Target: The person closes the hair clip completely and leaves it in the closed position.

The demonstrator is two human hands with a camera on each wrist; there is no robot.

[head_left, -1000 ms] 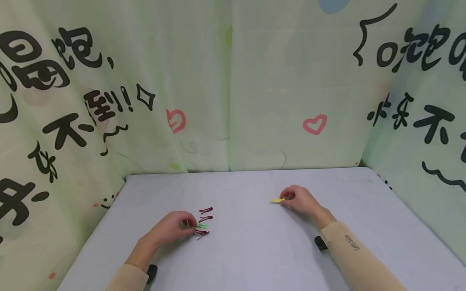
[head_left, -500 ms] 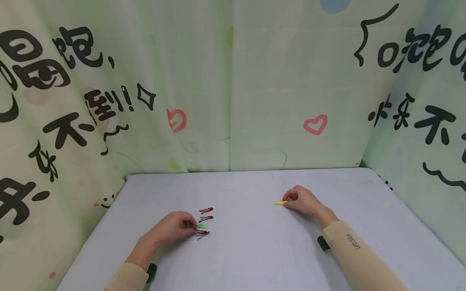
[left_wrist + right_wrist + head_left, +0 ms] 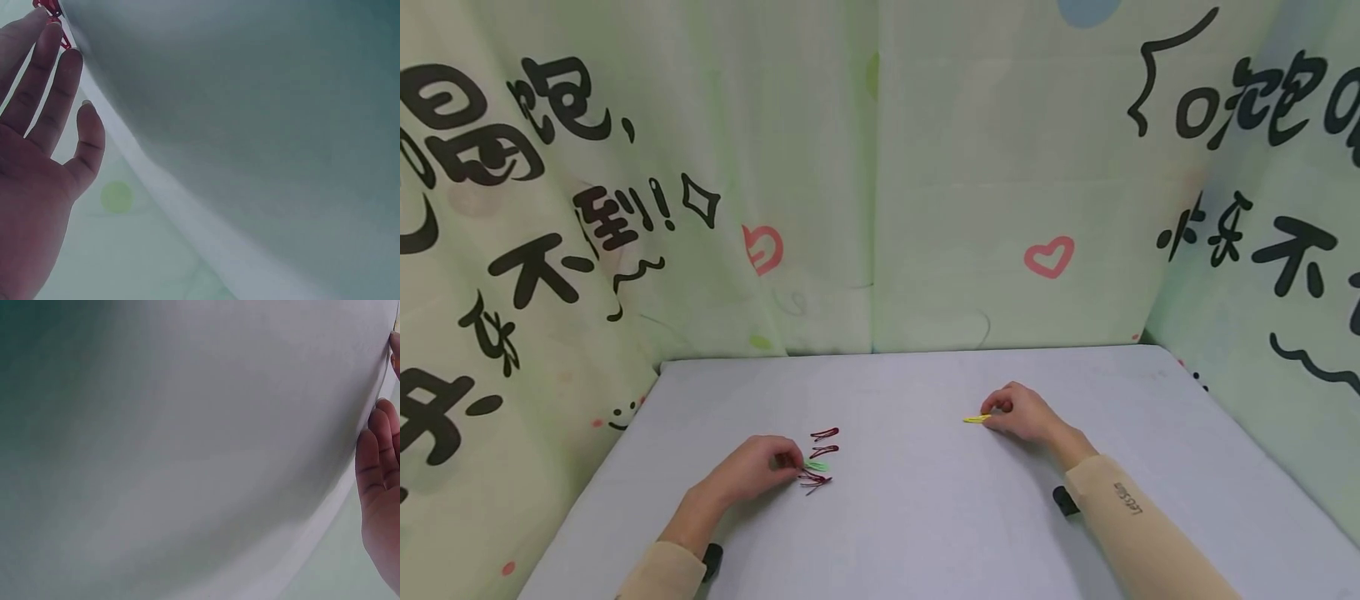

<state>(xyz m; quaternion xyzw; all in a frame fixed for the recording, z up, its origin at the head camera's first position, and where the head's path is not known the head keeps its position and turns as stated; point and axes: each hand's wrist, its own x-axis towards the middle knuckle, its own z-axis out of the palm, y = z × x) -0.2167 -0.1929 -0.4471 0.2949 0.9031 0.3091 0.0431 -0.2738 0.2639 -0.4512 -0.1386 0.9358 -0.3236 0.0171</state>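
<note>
Near the left of the table, my left hand (image 3: 760, 467) has its thumb and forefinger together at a small cluster of snap hair clips. They pinch the end of a dark red hair clip (image 3: 817, 479); in the left wrist view, red metal (image 3: 47, 6) shows at the fingertips. A light green hair clip (image 3: 816, 465) lies right beside those fingertips, partly overlapped by them. Just beyond lie two more dark red hair clips, a nearer one (image 3: 824, 450) and a farther one (image 3: 825, 433). Farther right, my right hand (image 3: 1021, 412) pinches a yellow hair clip (image 3: 976, 419) low over the table.
The white-covered table (image 3: 910, 517) has a straight back edge against a pale green printed curtain (image 3: 955, 208). More curtain closes in the left and right sides. A dark wrist device (image 3: 1064, 501) sits under the right sleeve, another (image 3: 712, 562) under the left.
My right hand has shifted slightly right and toward me with the yellow hair clip, then held still. My left fingertips have moved only slightly among the clips.
</note>
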